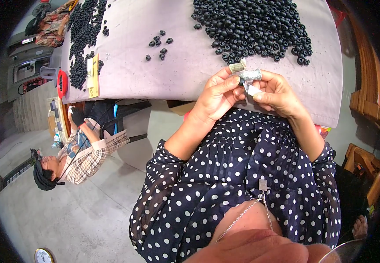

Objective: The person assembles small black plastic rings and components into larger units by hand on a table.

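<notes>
Mostly hidden, dark piece [241, 82], between left hand [219, 94] and right hand [282, 94]

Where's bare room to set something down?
Bare mauve tablecloth: flat yellow card to left hand, below the small cluster of round black pieces; also right hand to cloth's right edge. Crowded: big black heap beyond the hands, black pile at far left.

We can read no words or numbers; the marks on the round, white-faced, gold-rimmed clock [44, 256] at near left are too small.
</notes>
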The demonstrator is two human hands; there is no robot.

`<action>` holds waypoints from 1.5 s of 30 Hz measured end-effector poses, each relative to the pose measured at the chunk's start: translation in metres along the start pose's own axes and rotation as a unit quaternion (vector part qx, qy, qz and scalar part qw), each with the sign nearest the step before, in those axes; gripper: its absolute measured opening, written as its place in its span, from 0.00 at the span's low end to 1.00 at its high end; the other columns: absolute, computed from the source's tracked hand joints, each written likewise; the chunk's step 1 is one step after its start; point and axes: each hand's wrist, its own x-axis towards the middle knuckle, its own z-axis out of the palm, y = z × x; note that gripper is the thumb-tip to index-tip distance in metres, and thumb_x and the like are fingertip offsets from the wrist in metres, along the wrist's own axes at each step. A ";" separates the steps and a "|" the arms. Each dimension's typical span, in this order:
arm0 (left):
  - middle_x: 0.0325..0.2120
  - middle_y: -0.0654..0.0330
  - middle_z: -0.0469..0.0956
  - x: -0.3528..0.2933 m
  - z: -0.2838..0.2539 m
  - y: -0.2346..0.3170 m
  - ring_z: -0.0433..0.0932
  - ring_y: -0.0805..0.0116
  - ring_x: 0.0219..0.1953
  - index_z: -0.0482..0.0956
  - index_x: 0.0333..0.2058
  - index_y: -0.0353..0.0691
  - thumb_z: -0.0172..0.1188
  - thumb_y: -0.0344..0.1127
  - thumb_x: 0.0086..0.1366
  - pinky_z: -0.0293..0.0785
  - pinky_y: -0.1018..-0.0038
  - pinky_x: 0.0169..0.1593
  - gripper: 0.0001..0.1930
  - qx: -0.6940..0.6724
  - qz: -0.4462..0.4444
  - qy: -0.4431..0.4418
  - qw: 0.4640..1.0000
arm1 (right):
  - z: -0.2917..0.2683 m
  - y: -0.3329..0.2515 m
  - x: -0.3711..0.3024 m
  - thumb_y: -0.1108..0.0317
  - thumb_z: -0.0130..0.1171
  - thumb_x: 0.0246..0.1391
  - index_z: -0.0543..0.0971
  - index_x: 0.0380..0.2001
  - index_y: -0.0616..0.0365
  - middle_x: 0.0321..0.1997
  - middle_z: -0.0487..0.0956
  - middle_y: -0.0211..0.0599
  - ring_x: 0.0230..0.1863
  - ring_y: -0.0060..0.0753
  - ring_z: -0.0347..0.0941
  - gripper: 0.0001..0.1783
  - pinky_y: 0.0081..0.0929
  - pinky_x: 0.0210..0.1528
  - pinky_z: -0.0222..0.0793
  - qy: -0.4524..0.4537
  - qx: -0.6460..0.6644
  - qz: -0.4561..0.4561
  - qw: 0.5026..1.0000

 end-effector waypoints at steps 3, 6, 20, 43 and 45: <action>0.36 0.60 0.77 -0.001 0.001 0.000 0.75 0.74 0.29 0.72 0.51 0.40 0.57 0.29 0.63 0.76 0.78 0.35 0.17 0.014 -0.002 0.013 1.000 | 0.000 0.000 0.001 0.73 0.62 0.51 0.73 0.47 0.64 0.27 0.76 0.27 0.14 0.10 0.62 0.19 0.08 0.14 0.53 -0.004 -0.002 0.000 1.000; 0.34 0.61 0.78 -0.004 0.003 -0.001 0.75 0.74 0.29 0.73 0.50 0.39 0.58 0.28 0.63 0.76 0.77 0.35 0.16 0.002 -0.010 -0.006 1.000 | 0.002 -0.002 0.001 0.73 0.61 0.51 0.74 0.46 0.64 0.27 0.76 0.27 0.14 0.10 0.62 0.18 0.09 0.14 0.53 0.041 -0.044 0.017 0.998; 0.29 0.63 0.79 -0.023 -0.115 0.176 0.76 0.78 0.28 0.81 0.35 0.35 0.62 0.27 0.57 0.73 0.78 0.34 0.06 0.598 0.385 0.360 0.604 | -0.005 -0.019 -0.001 0.74 0.57 0.54 0.74 0.47 0.61 0.33 0.75 0.25 0.27 0.09 0.65 0.16 0.09 0.27 0.59 0.243 -0.190 -0.124 0.943; 0.30 0.58 0.76 0.049 -0.015 0.080 0.78 0.66 0.27 0.80 0.35 0.38 0.66 0.34 0.52 0.75 0.72 0.33 0.12 0.788 0.273 0.137 0.534 | -0.020 -0.016 -0.001 0.73 0.59 0.53 0.77 0.45 0.61 0.31 0.76 0.23 0.30 0.12 0.67 0.15 0.13 0.31 0.64 0.268 -0.285 -0.133 0.911; 0.32 0.58 0.76 0.048 -0.020 0.074 0.77 0.67 0.26 0.79 0.36 0.38 0.67 0.33 0.51 0.75 0.73 0.32 0.13 0.792 0.284 0.130 0.524 | -0.020 -0.015 -0.003 0.72 0.59 0.53 0.77 0.45 0.62 0.32 0.76 0.24 0.30 0.12 0.68 0.15 0.13 0.31 0.65 0.267 -0.263 -0.131 0.918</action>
